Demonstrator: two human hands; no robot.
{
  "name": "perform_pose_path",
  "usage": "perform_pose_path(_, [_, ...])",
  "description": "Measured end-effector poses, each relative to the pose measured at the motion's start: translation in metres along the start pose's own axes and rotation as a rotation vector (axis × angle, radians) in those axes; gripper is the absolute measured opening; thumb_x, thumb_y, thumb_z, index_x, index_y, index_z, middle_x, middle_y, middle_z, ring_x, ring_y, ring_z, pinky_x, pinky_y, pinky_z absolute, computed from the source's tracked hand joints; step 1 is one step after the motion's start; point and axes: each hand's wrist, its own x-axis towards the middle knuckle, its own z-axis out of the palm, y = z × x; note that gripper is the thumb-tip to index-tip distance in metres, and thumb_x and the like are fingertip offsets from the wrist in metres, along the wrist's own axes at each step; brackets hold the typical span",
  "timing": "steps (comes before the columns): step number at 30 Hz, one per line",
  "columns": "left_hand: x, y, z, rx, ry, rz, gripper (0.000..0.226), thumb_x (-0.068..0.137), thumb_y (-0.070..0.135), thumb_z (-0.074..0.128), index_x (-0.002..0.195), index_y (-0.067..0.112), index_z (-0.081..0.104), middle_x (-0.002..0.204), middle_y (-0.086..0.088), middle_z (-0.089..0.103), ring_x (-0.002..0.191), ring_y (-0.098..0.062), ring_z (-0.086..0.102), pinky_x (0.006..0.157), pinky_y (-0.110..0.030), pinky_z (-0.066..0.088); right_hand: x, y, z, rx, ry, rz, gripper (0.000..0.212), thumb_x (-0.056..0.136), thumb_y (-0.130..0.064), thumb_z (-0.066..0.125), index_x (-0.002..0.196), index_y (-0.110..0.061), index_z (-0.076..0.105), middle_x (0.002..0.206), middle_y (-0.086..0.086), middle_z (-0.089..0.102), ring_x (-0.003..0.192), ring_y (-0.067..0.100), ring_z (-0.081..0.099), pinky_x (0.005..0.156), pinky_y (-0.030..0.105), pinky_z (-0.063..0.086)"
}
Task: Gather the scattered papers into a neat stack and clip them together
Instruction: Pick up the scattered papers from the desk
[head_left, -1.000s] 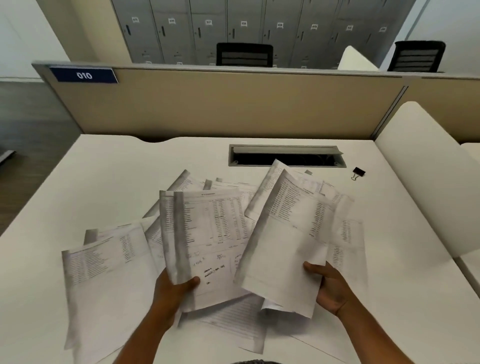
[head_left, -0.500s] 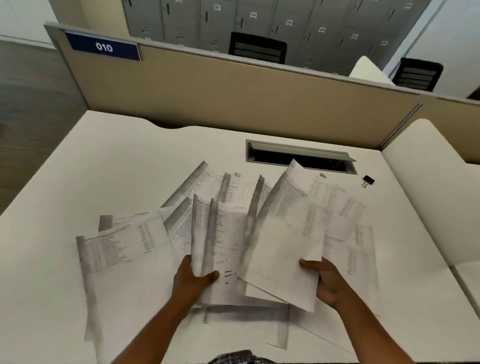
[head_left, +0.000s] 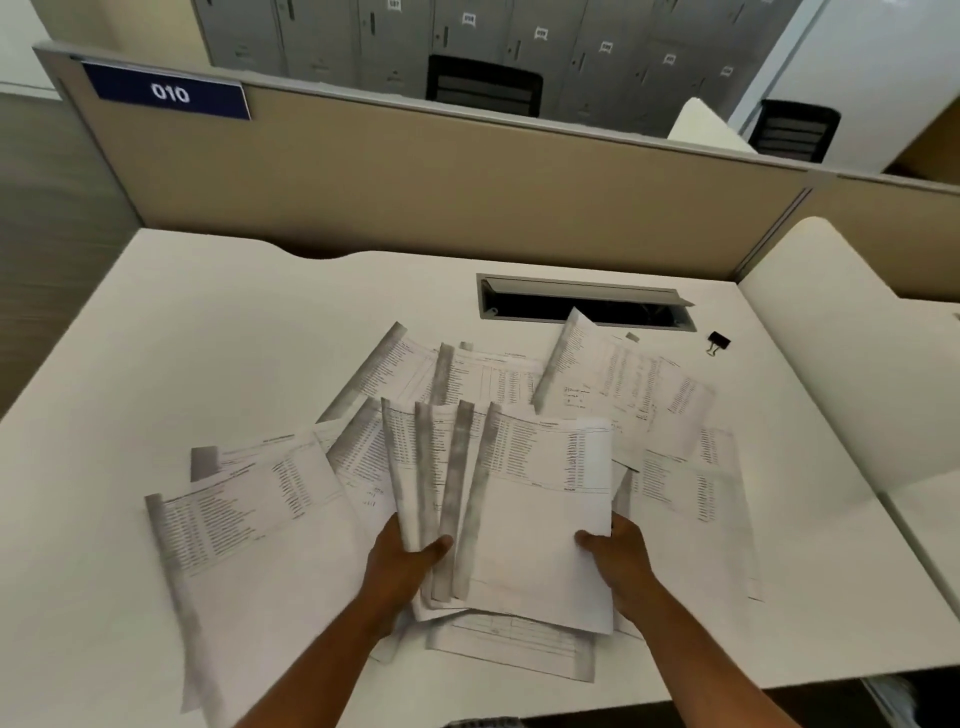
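While both hands hold a fanned bunch of sheets low over the counter (head_left: 182, 322), the step in hand looks to be merging, i.e. closing the fan into one block.

Status:
- Left hand (head_left: 400, 566): thumb on top, fingers curled under the near-left edge of the held sheets (head_left: 498, 499); it grips approx. three or four overlapped pages.
- Right hand (head_left: 618, 556): thumb pinches the right edge of the top page, fingers hidden beneath.
- Loose papers (head_left: 244, 519) lie spread on the counter to the left, far and right of the held bunch; one more page (head_left: 519, 644) lies under it at the near edge.
- Binder clip (head_left: 718, 342) sits on the counter at far right, just right of the open cable hatch (head_left: 582, 304), well apart from both hands.

Procedure (judged, not seen):
1. Slacken the grip a little so pages can slide; a tight pinch would lock the fan in place.
2. Turn the bunch upright, tap the short edge on the counter, then tap the long edge. Repeat until edges are flush.
3. Lay the squared block down at near centre as the base; add remaining pages a few at a time, same orientation, dark margin strips on one side.
4. Fetch the clip last; fit it at a corner or the top edge w/ one hand clamping the block.

Caution: thin sheets buckle if pushed from one side only, so press from both edges evenly. Pages hanging near the counter edge at left may slip off; collect those early.
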Motion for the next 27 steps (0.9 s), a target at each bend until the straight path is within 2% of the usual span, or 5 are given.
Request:
perform_pose_path(10, [-0.020,0.019,0.004,-0.084,-0.096,0.097,0.063,0.077,0.007,0.080,0.125,0.032,0.048,0.115,0.010,0.065,0.106,-0.010,0.063,0.068,-0.019,0.056,-0.012,-0.016,0.006,0.013,-0.089,-0.052,0.045,0.084,-0.022,0.083,0.124,-0.022,0.063,0.113,-0.001,0.072,0.101,0.021,0.069,0.083,0.033,0.057])
perform_pose_path(15, [-0.026,0.031,-0.006,-0.102,-0.226,0.063,0.078,0.066,0.020,0.090,0.133,0.027,0.049,0.122,0.003,0.067,0.112,-0.015,0.064,0.092,-0.034,0.055,-0.012,-0.050,-0.020,0.358,-0.451,0.032,0.053,0.080,-0.011,0.082,0.130,-0.013,0.065,0.121,0.017,0.073,0.111,0.042,0.069,0.095,0.064,0.053])
perform_pose_path(18, [-0.028,0.056,-0.002,-0.044,-0.249,0.118,0.069,0.069,0.020,0.087,0.128,0.025,0.052,0.117,0.003,0.070,0.107,-0.014,0.067,0.088,-0.034,0.057,-0.010,-0.066,-0.026,0.348,-0.421,-0.150,0.061,0.078,-0.006,0.083,0.134,-0.018,0.062,0.124,0.009,0.073,0.116,0.032,0.069,0.100,0.056,0.053])
perform_pose_path(23, [-0.033,0.109,0.029,-0.061,0.085,0.362,0.051,0.072,0.028,0.086,0.116,0.030,0.061,0.105,0.014,0.073,0.093,-0.007,0.071,0.073,-0.028,0.060,-0.003,-0.082,-0.044,0.375,-0.420,-0.357,0.058,0.080,0.001,0.080,0.133,-0.015,0.061,0.122,0.005,0.074,0.113,0.026,0.070,0.089,0.036,0.060])
perform_pose_path(27, [-0.034,0.140,0.054,0.022,0.210,0.458,0.031,0.065,0.043,0.072,0.082,0.017,0.069,0.078,0.000,0.075,0.078,-0.026,0.072,0.060,-0.024,0.057,0.010,-0.096,-0.061,0.319,-0.398,-0.474,0.075,0.065,-0.027,0.094,0.132,-0.016,0.061,0.121,0.008,0.073,0.110,0.031,0.071,0.090,0.046,0.060])
